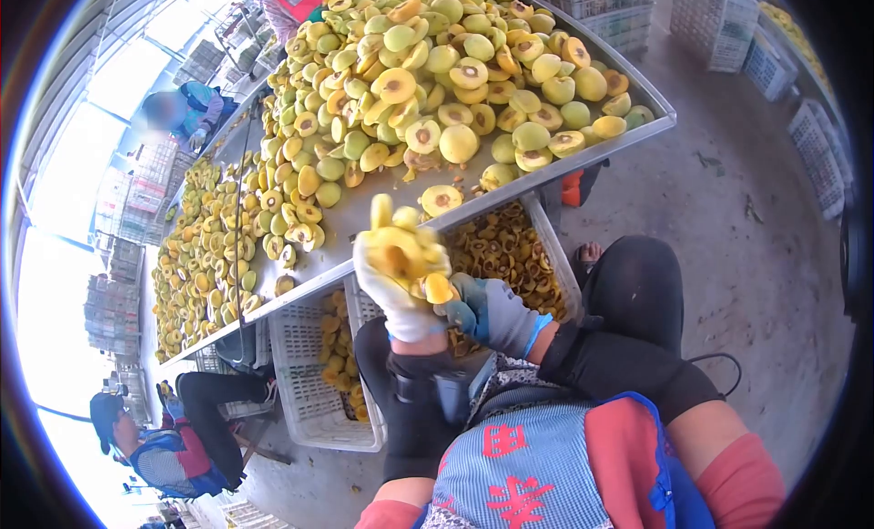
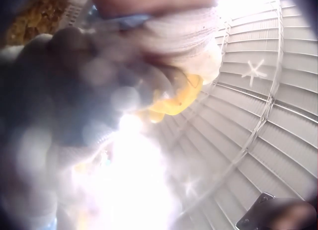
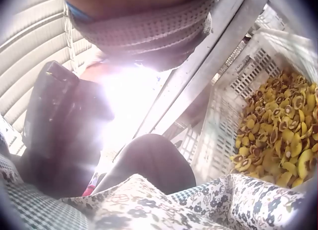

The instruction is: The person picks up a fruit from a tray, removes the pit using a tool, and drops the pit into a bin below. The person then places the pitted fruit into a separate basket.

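Blurred in the head view, the left hand (image 1: 399, 279), in a white glove with yellow-stained fingers, holds yellow fruit (image 1: 401, 254) with a brown centre above the tray's near edge. Against it, the right hand (image 1: 496, 315), in a grey-blue glove, pinches a small yellow piece (image 1: 439, 289). The left wrist view has the white-gloved left hand (image 2: 184, 46) and yellow fruit (image 2: 181, 98), beside the dark, blurred right hand (image 2: 94, 86). Only the right glove's cuff (image 3: 144, 36) shows in the right wrist view; its fingers are hidden.
Halved fruit covers much of the metal tray (image 1: 353, 214). Below its edge stand white crates (image 1: 314, 411) with cut fruit (image 1: 510, 256). The wearer's knees (image 1: 637, 283) flank the crates. Two people sit or stand at the left, another at the top; more crates (image 1: 715, 24) stand beyond.
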`<state>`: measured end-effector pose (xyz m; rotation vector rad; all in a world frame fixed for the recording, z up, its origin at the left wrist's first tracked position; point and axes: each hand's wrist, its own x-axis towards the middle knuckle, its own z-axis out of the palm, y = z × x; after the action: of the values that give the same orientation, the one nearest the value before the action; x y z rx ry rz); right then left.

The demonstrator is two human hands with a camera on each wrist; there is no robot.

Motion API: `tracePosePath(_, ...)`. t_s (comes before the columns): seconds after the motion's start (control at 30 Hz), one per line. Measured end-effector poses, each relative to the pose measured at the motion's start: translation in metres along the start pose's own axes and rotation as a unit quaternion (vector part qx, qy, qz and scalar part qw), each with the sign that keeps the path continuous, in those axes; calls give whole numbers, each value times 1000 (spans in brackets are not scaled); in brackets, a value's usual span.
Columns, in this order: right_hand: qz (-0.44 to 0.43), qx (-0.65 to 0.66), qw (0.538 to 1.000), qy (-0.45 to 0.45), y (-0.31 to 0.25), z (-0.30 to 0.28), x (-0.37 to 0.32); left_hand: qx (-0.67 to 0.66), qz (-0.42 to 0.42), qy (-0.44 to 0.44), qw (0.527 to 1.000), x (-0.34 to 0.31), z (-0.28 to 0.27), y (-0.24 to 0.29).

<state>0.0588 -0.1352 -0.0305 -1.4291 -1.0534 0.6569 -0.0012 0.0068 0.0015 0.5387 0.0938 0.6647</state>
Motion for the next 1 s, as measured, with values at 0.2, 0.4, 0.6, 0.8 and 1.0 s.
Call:
tracePosePath(0.2, 335, 311, 884, -94, 1, 3, 9, 301, 265, 263, 877, -22, 5, 73)
tracePosePath(0.4, 369, 440, 795, -195, 6, -1, 15, 652, 394, 305, 571, -54, -31, 115)
tracePosePath(0.6, 368, 452, 779, -232, 25, 15, 20, 721, 205, 8, 663, -24, -10, -10)
tracePosePath(0.8, 363, 411, 803, -233, 15, 3, 22, 601, 255, 78, 753, -16, 5, -5)
tracePosePath(1.0, 414, 362, 815, -185, 8, -9, 24, 659, 202, -21, 724, 1, 2, -25)
